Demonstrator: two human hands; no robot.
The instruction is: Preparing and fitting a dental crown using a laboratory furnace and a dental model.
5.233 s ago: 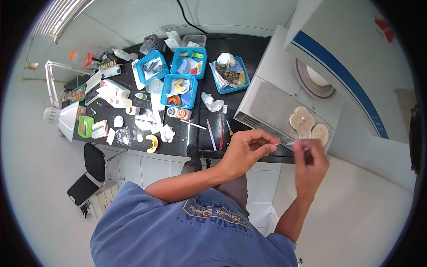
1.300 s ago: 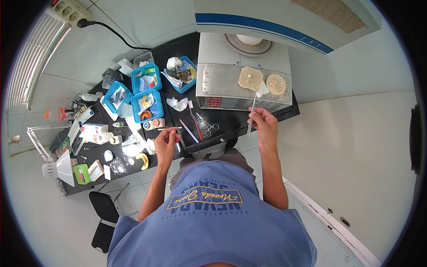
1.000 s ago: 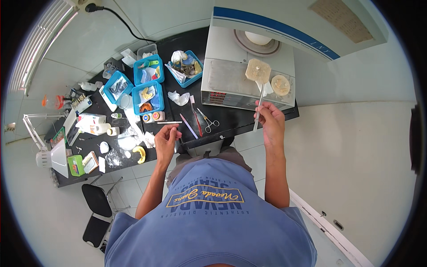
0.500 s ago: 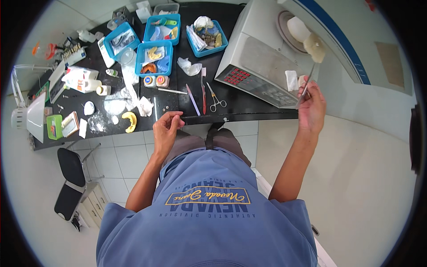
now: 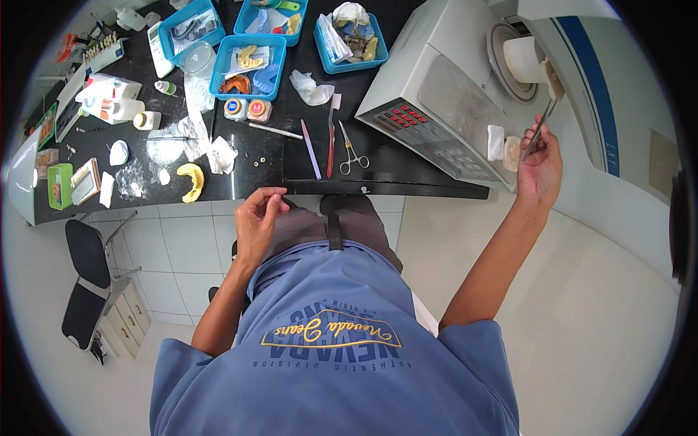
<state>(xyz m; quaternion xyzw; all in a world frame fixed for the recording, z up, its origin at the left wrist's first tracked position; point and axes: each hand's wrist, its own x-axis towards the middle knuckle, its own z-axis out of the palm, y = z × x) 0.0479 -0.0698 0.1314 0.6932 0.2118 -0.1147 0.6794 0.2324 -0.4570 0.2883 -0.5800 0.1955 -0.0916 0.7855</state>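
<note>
In the right grip [image 5: 539,171]: one pair of tweezers [image 5: 538,134]. Left of it: four blue baskets [image 5: 353,67], two adjacent small jars [image 5: 258,110], one red toothbrush [image 5: 331,145], one purple stick [image 5: 311,148], one scissor-shaped clamp [image 5: 349,147], one yellow horseshoe-shaped piece [image 5: 198,179], one black chair [image 5: 89,252].

We can't tell if the tan plate [image 5: 555,81] touches the white pedestal [image 5: 520,59]. Right hand [image 5: 542,166] hides part of the tweezers [image 5: 549,111]. Lamp [image 5: 26,179] at the desk's [image 5: 414,168] left edge is cut off; bits [image 5: 260,160] by its front edge too small.

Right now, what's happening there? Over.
Right grip closed on silver metal tweezers. Flat beige tray at their tips, by white cylindrical block, contact unclear. Left grip curled, apparently empty.
</note>
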